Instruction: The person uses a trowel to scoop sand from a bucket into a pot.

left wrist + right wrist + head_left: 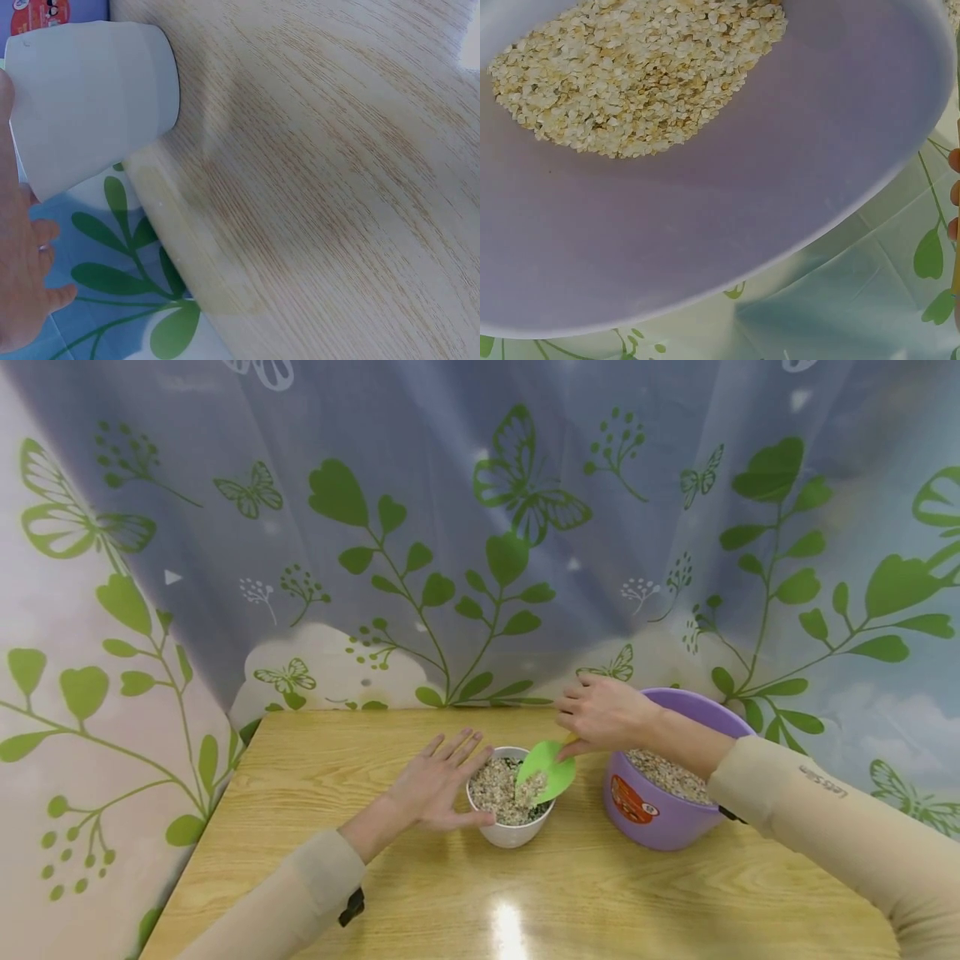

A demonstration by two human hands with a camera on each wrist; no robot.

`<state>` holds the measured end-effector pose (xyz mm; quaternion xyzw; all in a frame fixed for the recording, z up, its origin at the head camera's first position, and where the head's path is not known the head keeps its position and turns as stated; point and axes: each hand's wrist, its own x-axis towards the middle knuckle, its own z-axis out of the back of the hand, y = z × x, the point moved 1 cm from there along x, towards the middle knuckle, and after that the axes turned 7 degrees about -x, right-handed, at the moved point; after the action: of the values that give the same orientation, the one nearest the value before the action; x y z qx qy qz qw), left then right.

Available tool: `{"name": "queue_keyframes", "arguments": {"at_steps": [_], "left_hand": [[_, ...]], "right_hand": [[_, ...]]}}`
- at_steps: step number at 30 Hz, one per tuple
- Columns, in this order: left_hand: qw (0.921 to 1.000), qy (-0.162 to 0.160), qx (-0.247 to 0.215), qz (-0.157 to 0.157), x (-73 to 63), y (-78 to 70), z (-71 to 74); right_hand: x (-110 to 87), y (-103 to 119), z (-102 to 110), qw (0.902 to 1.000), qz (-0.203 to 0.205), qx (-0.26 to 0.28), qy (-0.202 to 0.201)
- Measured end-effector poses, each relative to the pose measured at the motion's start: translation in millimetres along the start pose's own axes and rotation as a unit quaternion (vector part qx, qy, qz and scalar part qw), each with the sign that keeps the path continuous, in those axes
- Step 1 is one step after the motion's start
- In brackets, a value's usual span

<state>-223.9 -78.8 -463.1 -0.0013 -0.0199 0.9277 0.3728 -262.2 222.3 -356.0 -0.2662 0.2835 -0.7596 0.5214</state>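
A white pot (512, 835) stands on the table, holding pale gravel (493, 789) with dark material showing along its right side. My left hand (438, 787) rests against the pot's left side, fingers straight and spread, thumb along the near rim. In the left wrist view the pot's smooth outer wall (94, 105) shows beside the hand (22, 262). My right hand (611, 714) grips the yellow handle of a green scoop (553, 768), whose blade is tilted down over the pot with some gravel on it.
A purple bucket (652, 827) with an orange label stands to the right, under my right forearm. Loose gravel (637, 82) lies inside it. The wooden table (420, 902) meets a leaf-and-butterfly printed curtain (450, 527) at the back and on the left.
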Motion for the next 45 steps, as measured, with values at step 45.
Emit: {"name": "queue_keyframes", "arguments": {"at_steps": [45], "left_hand": [[0.9999,0.005,-0.016,0.002,-0.3,-0.4,0.6]], "right_hand": [[-49.0,-22,11,0.9961,-0.075,-0.013,-0.046]]}}
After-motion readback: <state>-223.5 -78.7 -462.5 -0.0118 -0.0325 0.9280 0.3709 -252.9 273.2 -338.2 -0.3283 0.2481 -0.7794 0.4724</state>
